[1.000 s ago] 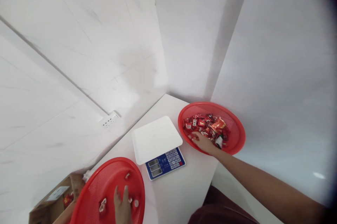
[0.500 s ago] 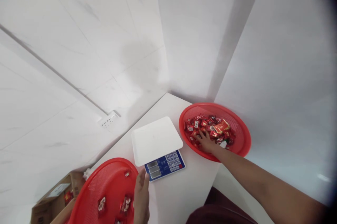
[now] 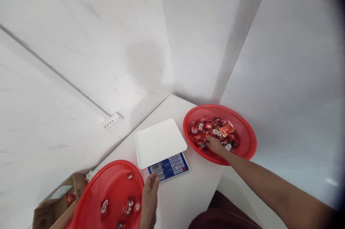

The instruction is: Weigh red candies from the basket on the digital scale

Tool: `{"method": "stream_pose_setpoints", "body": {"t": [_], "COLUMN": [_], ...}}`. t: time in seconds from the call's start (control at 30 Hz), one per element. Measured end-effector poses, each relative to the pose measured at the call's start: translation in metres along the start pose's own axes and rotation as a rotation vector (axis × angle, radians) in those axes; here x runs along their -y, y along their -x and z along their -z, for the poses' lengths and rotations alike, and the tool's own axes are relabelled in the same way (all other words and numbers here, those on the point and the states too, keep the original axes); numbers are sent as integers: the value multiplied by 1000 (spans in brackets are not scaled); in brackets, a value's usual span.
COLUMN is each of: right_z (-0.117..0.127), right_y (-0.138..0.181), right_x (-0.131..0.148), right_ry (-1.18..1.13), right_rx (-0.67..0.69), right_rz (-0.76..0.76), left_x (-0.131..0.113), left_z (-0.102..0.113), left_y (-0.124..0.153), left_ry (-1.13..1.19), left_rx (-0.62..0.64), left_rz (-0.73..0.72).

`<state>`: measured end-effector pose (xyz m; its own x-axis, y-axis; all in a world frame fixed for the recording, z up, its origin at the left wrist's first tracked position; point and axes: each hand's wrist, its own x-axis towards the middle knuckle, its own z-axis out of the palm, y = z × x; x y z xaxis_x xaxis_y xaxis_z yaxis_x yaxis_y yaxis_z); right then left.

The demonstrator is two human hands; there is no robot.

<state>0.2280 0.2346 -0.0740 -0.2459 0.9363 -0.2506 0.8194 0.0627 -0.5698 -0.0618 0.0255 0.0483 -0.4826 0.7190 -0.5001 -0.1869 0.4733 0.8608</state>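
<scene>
Our surface (image 3: 175, 196), the seven o'clock basket (image 3: 111, 186), the four o'clock basket (image 3: 244, 128), our scale (image 3: 159, 143) at six, our left hand (image 3: 149, 198) by the first, right hand (image 3: 215, 145) in the second, fingers narrow among packets (image 3: 216, 132), either grip we cannot tell.

Buried fingertips, cropped edges and unreadable small print.
Some fingertips of the bare right hand (image 3: 214, 145) are lost among shiny red wrapped packets (image 3: 208, 125), so whether its grip has closed on one cannot be told; the forearm covers some of their round red plastic basket's rim (image 3: 252, 143). The bottom edge crops the second red mesh basket (image 3: 110, 182), the bare left hand's arm and the maroon cloth (image 3: 223, 218). The left hand (image 3: 149, 198) masks a corner of the blue keypad panel (image 3: 172, 168), whose smallest lettering is illegible. The brown cardboard box (image 3: 43, 218) is partly hidden and cropped below.
</scene>
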Motion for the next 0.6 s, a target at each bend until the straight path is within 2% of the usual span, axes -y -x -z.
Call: {"method": "stream_pose_setpoints", "body": {"t": [0.17, 0.43, 0.6], "right_z": [4, -28, -26], "right_y": [4, -12, -8], "right_x": [-5, 21, 21], "right_ry": [-24, 9, 59], "right_rx": [-1, 82, 82], "right_rz": [-27, -124, -119], "left_x": [6, 7, 12], "left_z": [0, -4, -4], "left_y": [-1, 8, 8], "left_ry": [-3, -5, 6], "left_rx": [13, 28, -32], "left_rz": [-1, 8, 22]}}
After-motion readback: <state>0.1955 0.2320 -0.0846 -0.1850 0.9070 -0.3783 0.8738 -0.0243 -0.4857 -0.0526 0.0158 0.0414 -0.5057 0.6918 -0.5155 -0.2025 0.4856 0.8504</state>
